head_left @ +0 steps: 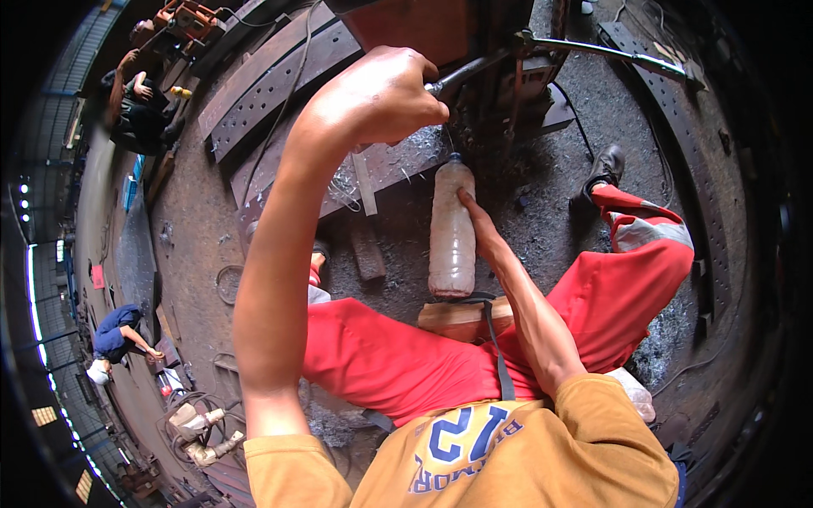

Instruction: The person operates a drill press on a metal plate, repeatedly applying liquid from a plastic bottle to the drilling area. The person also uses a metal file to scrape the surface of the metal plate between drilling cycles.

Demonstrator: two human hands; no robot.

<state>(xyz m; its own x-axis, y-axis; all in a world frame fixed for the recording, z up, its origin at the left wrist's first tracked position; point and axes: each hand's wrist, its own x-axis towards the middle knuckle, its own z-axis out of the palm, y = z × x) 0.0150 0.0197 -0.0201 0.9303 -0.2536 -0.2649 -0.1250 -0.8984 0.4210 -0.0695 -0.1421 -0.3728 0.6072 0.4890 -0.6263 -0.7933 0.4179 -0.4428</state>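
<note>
My left hand [391, 95] is raised and closed around the end of a metal lever handle [468, 71] that runs to a dark machine [538, 80]. In front of me, my right hand [477, 218] grips a cloudy plastic bottle [452, 237] from its right side. The bottle stands roughly upright with its narrow blue cap [455, 157] upward. A thin line shows above the cap, close below my left hand; I cannot make out what it is. Beneath the lever lies a steel plate [398, 179] with metal shavings on it.
Perforated steel beams [284, 93] lie at the far left, and another beam [669, 118] runs down the right. A wooden block [457, 320] sits between my legs. Hoses and fittings [203, 432] lie at lower left. Two people [114, 334] [144, 102] work at left.
</note>
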